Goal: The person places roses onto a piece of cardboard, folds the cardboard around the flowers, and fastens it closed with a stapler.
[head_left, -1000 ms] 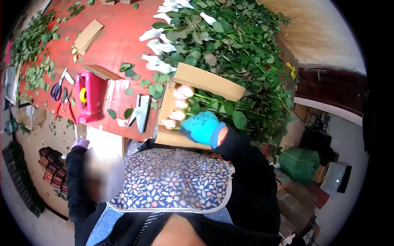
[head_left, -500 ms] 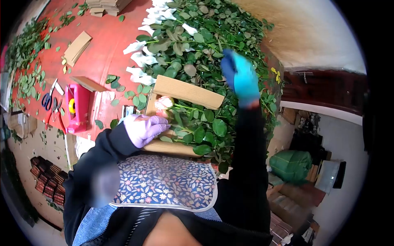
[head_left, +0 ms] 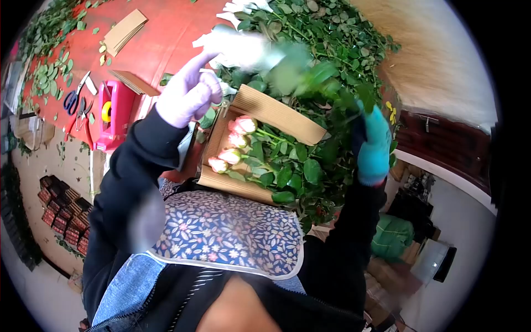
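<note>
My left hand (head_left: 185, 97), in a lilac glove, is raised with one finger stretched out and the others bent. That finger reaches to the blurred white-sleeved head of a rose (head_left: 240, 50); whether it touches is unclear. In a teal and dark blue glove, my right hand (head_left: 373, 144) is closed around the leafy stem end of that rose, held slanting above the pile. Between my hands lies an open cardboard wrap (head_left: 279, 114) with several pink roses (head_left: 243, 124) in two rows, stems pointing right.
Behind the wrap is a heap of leafy rose stems (head_left: 332, 39), with white-sleeved heads to the left. On the red table (head_left: 166, 33) are a pink tape dispenser (head_left: 115, 119), scissors (head_left: 77, 94), red-handled pliers (head_left: 81, 122) and cardboard pieces (head_left: 124, 32). A wall stands at right.
My left hand has left the wrap and risen, uncovering more pink roses. My right hand has drawn a rose from the heap and moved right and towards me. The view has shifted.
</note>
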A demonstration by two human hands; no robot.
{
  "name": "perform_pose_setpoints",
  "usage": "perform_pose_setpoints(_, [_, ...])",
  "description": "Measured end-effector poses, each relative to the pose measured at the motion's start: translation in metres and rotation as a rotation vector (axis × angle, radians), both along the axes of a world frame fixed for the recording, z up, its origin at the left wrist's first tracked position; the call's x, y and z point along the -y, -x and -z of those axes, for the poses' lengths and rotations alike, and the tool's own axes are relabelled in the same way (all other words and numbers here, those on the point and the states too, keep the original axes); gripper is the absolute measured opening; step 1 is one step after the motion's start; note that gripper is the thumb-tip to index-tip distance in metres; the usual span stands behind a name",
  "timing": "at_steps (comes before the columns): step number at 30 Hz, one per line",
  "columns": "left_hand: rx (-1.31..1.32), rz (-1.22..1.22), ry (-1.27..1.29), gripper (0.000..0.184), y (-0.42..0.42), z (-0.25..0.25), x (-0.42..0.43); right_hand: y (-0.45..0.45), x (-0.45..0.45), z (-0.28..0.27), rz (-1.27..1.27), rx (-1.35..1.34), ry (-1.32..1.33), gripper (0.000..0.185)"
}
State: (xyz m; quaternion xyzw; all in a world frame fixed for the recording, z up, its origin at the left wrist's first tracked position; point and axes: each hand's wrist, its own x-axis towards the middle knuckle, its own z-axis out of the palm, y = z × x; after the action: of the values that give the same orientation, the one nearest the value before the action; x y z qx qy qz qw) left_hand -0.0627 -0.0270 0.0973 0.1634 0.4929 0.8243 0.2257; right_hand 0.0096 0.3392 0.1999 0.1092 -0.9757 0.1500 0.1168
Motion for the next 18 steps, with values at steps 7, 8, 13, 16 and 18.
perform_pose_setpoints(7, [-0.326, -0.092, 0.358, 0.04, -0.012, -0.021, 0.003, -0.046, 0.028, -0.004, -0.07, 0.325, -0.143, 0.044])
perform_pose_setpoints(8, [-0.328, -0.189, 0.494, 0.038, -0.004, -0.016, 0.021, -0.049, 0.023, 0.001, -0.052, 0.32, -0.14, 0.044])
perform_pose_setpoints(13, [-1.026, -0.294, 0.715, 0.032, 0.005, -0.014, 0.058, -0.048, -0.01, 0.031, -0.012, 0.211, -0.191, 0.036])
perform_pose_setpoints(16, [-0.924, 0.113, 0.682, 0.035, -0.04, -0.004, 0.042, -0.029, 0.01, 0.031, -0.116, 0.003, -0.255, 0.035])
perform_pose_setpoints(18, [-1.025, 0.198, 0.851, 0.035, -0.077, -0.015, 0.019, -0.049, 0.053, 0.019, -0.049, 0.223, 0.368, 0.034])
